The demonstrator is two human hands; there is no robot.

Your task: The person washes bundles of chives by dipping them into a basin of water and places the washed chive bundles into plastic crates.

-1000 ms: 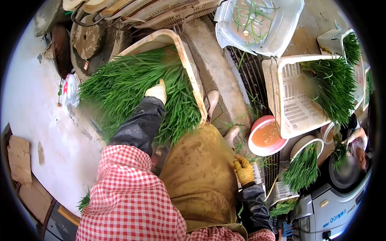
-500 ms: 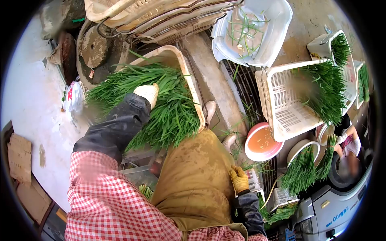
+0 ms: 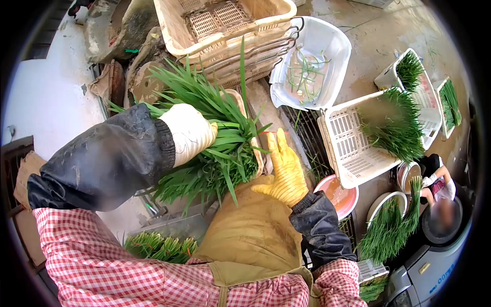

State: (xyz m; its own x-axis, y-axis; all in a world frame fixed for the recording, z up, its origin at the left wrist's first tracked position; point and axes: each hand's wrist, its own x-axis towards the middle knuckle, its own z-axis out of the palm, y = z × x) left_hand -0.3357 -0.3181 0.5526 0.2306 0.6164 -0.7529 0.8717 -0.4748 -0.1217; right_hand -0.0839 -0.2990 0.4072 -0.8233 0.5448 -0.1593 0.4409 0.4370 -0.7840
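My left hand [image 3: 188, 132], in a white and yellow glove, is closed around a bunch of long flat green leaves that look like garlic chives [image 3: 197, 84]. The bunch is lifted over a cream crate [image 3: 259, 156] filled with more of these leaves. Just right of the crate, my right hand [image 3: 285, 171] in a yellow glove is open, fingers stretched and thumb apart. A thin reddish strand shows by its fingertips; whether it touches them I cannot tell. Tied bundles [image 3: 162, 248] lie in a grey tub by my left side.
Stacked cream crates [image 3: 230, 38] stand ahead, beside a pale plastic tub [image 3: 340, 61] with loose stalks. To the right are a crate of greens [image 3: 353, 148], a pink basin [image 3: 342, 199] of brownish water and a person [image 3: 442, 184]. A vehicle [image 3: 427, 279] stands at lower right.
My left hand has raised a bunch of leaves from the crate. My right hand has come up from beside my thigh to the crate's edge, and its fingers have opened.
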